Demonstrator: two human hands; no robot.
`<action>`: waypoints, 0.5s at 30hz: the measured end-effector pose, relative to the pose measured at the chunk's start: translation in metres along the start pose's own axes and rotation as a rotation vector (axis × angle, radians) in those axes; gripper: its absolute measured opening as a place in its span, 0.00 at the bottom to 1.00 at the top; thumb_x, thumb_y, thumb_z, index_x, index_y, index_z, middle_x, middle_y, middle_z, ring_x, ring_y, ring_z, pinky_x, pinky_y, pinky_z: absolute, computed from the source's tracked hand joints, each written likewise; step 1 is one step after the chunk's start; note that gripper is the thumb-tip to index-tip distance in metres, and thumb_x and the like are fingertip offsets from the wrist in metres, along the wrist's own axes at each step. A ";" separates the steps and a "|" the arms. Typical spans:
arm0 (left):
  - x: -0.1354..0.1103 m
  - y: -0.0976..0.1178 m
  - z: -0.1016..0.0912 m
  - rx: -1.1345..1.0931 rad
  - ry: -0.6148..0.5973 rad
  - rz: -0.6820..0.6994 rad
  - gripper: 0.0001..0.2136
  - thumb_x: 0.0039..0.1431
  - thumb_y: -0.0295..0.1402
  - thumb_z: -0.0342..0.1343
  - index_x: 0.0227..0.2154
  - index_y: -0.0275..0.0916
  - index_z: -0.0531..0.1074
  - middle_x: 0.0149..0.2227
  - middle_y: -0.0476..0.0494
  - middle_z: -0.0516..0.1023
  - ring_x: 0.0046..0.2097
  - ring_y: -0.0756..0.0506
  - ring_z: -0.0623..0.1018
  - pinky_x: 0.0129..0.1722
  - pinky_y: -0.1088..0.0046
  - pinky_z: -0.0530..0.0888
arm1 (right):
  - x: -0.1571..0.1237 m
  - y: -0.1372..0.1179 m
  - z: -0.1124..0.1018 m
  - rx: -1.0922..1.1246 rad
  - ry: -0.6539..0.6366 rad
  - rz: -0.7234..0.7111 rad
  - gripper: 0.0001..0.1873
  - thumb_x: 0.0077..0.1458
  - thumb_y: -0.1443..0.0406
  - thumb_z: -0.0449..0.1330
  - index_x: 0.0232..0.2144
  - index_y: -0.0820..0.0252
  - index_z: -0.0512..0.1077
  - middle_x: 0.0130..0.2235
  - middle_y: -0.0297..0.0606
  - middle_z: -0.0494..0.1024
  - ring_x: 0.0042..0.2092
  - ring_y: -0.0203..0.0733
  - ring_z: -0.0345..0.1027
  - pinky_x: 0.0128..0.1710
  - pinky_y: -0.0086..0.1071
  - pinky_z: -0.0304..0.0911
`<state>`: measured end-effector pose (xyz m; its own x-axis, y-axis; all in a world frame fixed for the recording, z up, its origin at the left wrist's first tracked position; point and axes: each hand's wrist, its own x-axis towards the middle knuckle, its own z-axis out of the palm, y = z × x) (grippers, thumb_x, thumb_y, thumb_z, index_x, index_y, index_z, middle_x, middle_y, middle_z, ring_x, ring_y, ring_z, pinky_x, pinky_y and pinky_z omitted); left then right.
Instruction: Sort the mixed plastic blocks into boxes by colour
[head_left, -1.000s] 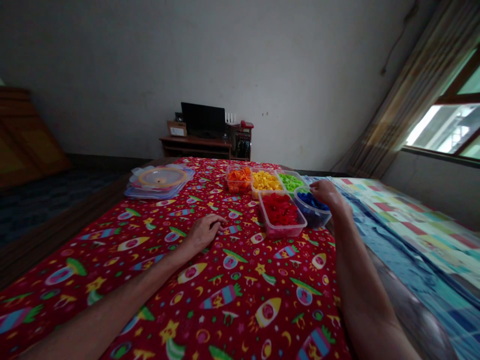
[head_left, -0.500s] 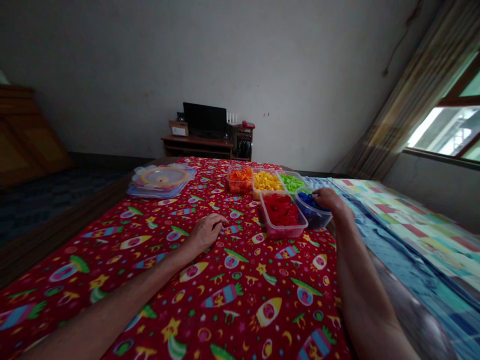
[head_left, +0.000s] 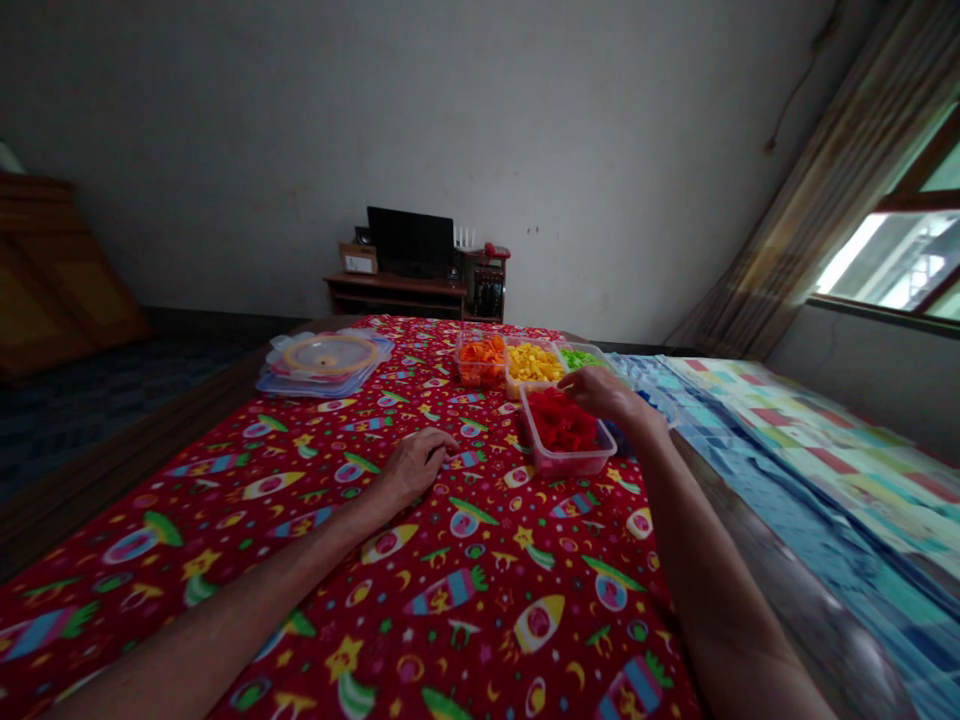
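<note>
My left hand [head_left: 416, 465] rests on the red rocket-print tablecloth [head_left: 465, 530], its fingers loosely bent, apart and holding nothing. Above the clear box of red pieces [head_left: 562, 425] hovers my right hand [head_left: 606, 395], its fingers drawn together towards the box's far rim; anything between them is too small to make out. Right hand and wrist mostly cover a tub of blue pieces [head_left: 626, 440]. Just behind are a box of yellow pieces [head_left: 532, 365] and a partly hidden box of green pieces [head_left: 579, 358]. A box of orange pieces [head_left: 481, 362] stands to their left.
A stack of plastic lids [head_left: 326, 362] lies at the table's far left. Beyond the table, a low desk [head_left: 397, 288] holds a black monitor [head_left: 411, 240]. To the right is a bed with a patchwork cover [head_left: 810, 430], close to the table edge.
My right hand has moved left from the tub of blue pieces to over the box of red pieces. My left hand has stayed in place.
</note>
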<state>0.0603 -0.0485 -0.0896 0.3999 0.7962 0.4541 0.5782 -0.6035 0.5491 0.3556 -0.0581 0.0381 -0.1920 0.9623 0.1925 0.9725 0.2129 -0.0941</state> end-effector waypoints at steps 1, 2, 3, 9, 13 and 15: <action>0.000 0.000 0.000 0.001 -0.004 0.005 0.13 0.53 0.28 0.44 0.31 0.39 0.75 0.35 0.43 0.78 0.38 0.45 0.77 0.42 0.68 0.73 | 0.000 -0.007 0.004 -0.049 -0.060 -0.018 0.17 0.49 0.76 0.52 0.36 0.65 0.78 0.34 0.45 0.80 0.33 0.38 0.72 0.31 0.26 0.61; 0.000 0.000 0.000 0.001 -0.008 0.012 0.12 0.53 0.28 0.44 0.31 0.39 0.75 0.35 0.43 0.78 0.38 0.45 0.77 0.43 0.68 0.73 | 0.001 -0.013 0.008 -0.097 -0.105 -0.031 0.16 0.49 0.77 0.52 0.34 0.66 0.78 0.32 0.46 0.80 0.32 0.38 0.72 0.30 0.26 0.60; 0.000 0.001 0.001 0.000 -0.008 0.018 0.13 0.54 0.28 0.44 0.30 0.38 0.75 0.35 0.43 0.78 0.38 0.45 0.76 0.43 0.67 0.73 | 0.001 -0.017 0.010 -0.130 -0.137 -0.044 0.16 0.49 0.78 0.51 0.32 0.67 0.78 0.31 0.45 0.79 0.31 0.37 0.71 0.29 0.25 0.58; -0.002 0.002 0.003 -0.021 0.010 0.025 0.13 0.55 0.28 0.44 0.31 0.38 0.75 0.35 0.43 0.77 0.38 0.45 0.76 0.42 0.67 0.73 | -0.005 -0.021 0.002 -0.038 -0.136 -0.120 0.18 0.50 0.78 0.50 0.35 0.62 0.78 0.28 0.37 0.77 0.28 0.32 0.66 0.27 0.24 0.55; -0.002 0.001 0.003 -0.030 0.013 0.022 0.12 0.55 0.28 0.44 0.30 0.39 0.74 0.36 0.44 0.78 0.38 0.46 0.76 0.43 0.68 0.73 | -0.007 -0.029 0.000 0.032 0.047 -0.132 0.20 0.52 0.77 0.49 0.42 0.64 0.76 0.31 0.40 0.77 0.30 0.34 0.66 0.31 0.26 0.57; -0.001 0.000 0.004 -0.022 0.015 0.029 0.12 0.54 0.28 0.44 0.30 0.39 0.74 0.36 0.44 0.78 0.38 0.46 0.76 0.43 0.67 0.73 | -0.006 -0.041 0.007 0.026 0.125 -0.199 0.19 0.54 0.76 0.47 0.41 0.65 0.75 0.32 0.42 0.77 0.32 0.36 0.66 0.33 0.28 0.58</action>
<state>0.0630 -0.0496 -0.0927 0.4060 0.7775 0.4803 0.5502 -0.6276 0.5509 0.3163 -0.0711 0.0341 -0.3602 0.8728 0.3294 0.9131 0.4022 -0.0672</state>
